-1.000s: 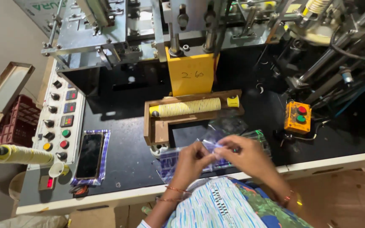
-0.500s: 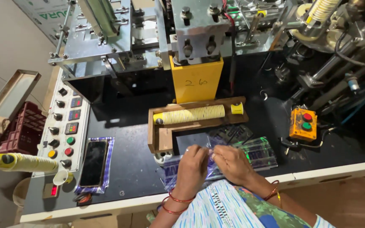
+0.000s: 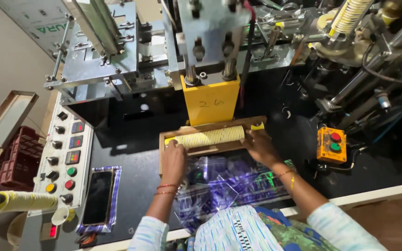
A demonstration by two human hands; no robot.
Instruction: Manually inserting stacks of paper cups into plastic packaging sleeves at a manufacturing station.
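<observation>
Cup stack (image 3: pixel 210 137) btwn both hands, tray (image 3: pixel 201 151).

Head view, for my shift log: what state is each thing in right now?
Row of stacked paper cups: lying sideways in the wooden tray.
Left hand: at the row's left end.
Right hand: at its right end.
Clear plastic bags: crumpled on the black table.
Phone: screen dark.

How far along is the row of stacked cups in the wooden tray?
Done: a full row of stacked cups lies in the wooden tray. In hand: the left hand and right hand grip its two ends. Left: the row is not lifted, and the clear plastic bag lies flat in front.
</observation>
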